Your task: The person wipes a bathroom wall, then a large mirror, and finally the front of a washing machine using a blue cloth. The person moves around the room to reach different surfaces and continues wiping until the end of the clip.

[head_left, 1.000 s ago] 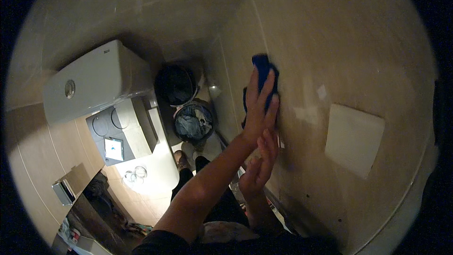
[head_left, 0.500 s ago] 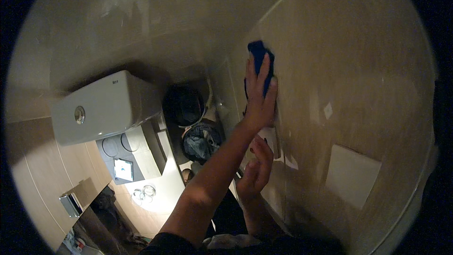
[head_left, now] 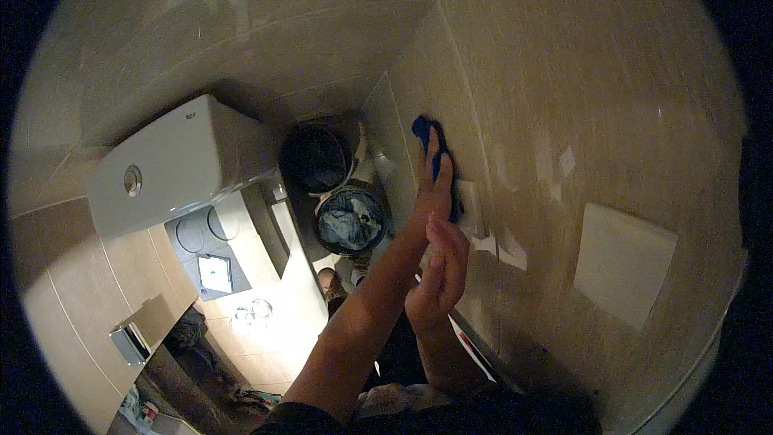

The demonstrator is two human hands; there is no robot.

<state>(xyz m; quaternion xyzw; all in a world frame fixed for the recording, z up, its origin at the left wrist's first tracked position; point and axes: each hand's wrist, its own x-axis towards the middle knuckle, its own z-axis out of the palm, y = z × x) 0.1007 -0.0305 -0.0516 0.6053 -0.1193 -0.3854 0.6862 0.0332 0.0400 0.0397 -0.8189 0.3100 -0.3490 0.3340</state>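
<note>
Sleeves: dark, at the near edge; the picture cuts them off, so the tops of both arms are hidden.
Right hand [head_left: 439,278]: held up just right of the left forearm. Its fingers are bent and half open, with no thing seen in them.
Left hand [head_left: 433,189]: farther off, at the end of a long, stretched arm that slants up to the right. Its fingers are almost straight and a bit apart, lying over the blue cloth; I cannot tell if they pinch it.
Blue cloth [head_left: 420,126]: under the left hand, against the right wall [head_left: 580,80]. The hand hides much of it.
Front bin [head_left: 352,221]: left of the left hand, with crumpled stuff inside that is hard to name.
Back bin [head_left: 312,159]: farther, too dark to see into well.
</note>
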